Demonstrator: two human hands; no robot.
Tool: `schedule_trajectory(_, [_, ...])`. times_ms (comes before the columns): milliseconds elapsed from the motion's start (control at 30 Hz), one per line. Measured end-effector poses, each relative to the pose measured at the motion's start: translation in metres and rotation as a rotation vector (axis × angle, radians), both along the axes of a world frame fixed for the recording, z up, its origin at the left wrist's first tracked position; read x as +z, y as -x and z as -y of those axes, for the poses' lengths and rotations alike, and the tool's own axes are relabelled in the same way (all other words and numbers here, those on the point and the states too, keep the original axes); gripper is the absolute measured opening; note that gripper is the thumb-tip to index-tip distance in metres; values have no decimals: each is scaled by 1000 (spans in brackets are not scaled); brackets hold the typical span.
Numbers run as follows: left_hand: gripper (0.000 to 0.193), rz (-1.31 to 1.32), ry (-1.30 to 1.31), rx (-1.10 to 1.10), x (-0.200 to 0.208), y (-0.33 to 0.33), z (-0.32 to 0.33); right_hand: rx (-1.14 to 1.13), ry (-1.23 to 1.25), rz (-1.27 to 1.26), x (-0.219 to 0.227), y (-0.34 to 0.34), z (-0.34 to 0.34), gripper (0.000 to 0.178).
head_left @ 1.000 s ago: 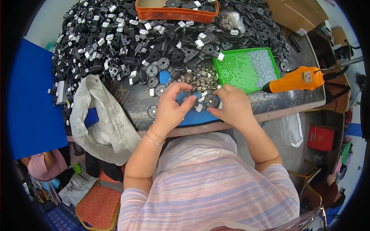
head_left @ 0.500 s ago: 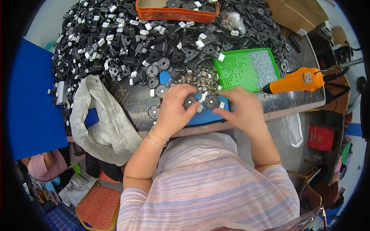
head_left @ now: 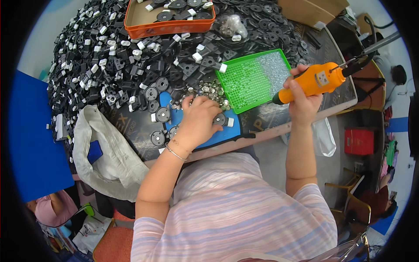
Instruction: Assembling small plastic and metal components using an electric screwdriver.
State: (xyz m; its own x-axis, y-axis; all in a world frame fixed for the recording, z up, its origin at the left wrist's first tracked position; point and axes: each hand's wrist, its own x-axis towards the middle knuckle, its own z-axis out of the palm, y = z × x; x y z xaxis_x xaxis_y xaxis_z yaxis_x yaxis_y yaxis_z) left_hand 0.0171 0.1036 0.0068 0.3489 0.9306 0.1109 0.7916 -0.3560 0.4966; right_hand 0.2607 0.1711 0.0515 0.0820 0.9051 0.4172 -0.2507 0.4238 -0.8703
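Our right hand [head_left: 301, 102] is wrapped tight round the orange driver [head_left: 316, 81], held just beside the green tray [head_left: 244, 83] (its tip pointing that way). Our left hand [head_left: 197, 122] lies palm-down on the blue mat [head_left: 227, 131], fingers curled over a black disc [head_left: 219, 119] beside the silver nuts [head_left: 205, 89].

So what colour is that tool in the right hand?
The power screwdriver in the right hand is bright orange with a dark tip, seen clearly in the head view.

one orange electric screwdriver [head_left: 315, 81], one green perforated tray [head_left: 253, 81], one orange tray [head_left: 168, 25], one blue mat [head_left: 227, 131]
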Motion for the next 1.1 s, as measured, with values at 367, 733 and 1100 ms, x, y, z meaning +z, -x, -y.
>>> schedule_trajectory(367, [43, -54, -33, -54, -1, 4, 2, 97, -75, -121, -19, 47, -10, 27])
schedule_trajectory(733, [43, 8, -75, -2, -10, -3, 7, 81, -67, -122, -24, 55, -14, 27])
schedule_trajectory(1100, [41, 26, -103, 136, -6, -20, 22, 81, -118, -47, -24, 56, -14, 27])
